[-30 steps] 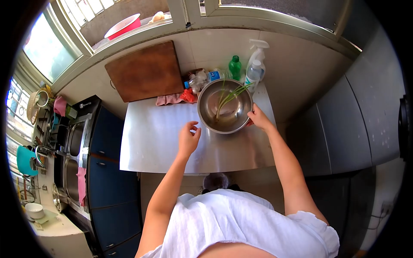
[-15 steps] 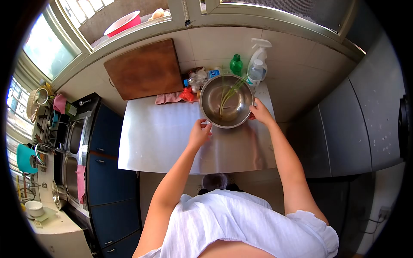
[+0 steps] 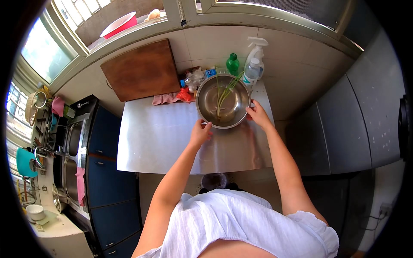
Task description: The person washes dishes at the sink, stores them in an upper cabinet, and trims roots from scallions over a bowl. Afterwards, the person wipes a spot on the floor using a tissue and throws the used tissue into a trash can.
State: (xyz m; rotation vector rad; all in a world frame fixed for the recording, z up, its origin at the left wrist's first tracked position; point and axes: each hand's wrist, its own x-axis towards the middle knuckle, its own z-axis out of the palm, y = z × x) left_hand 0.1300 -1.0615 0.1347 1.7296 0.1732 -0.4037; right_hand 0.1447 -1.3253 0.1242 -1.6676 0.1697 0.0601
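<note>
A round stainless steel bowl [image 3: 204, 96] sits toward the back of the metal table, with several green onions [image 3: 223, 96] lying in it, their green tops leaning past the far rim. My right hand [image 3: 258, 115] grips the bowl's right rim, thumb on the near side. At the lower left rim, my left hand [image 3: 200, 132] has its fingers closed on the edge; some fingertips are hidden under the bowl.
A wooden cutting board [image 3: 140, 71] leans on the wall beside a pink cloth [image 3: 165, 99]. Behind the bowl stand a green bottle [image 3: 232, 65], a clear bottle [image 3: 251, 73] and a white spray bottle [image 3: 257, 50]. A sink [image 3: 74, 139] is at the left.
My left hand has moved up against the bowl's rim and closed on it. My right hand stays on the right rim. The view has shifted slightly.
</note>
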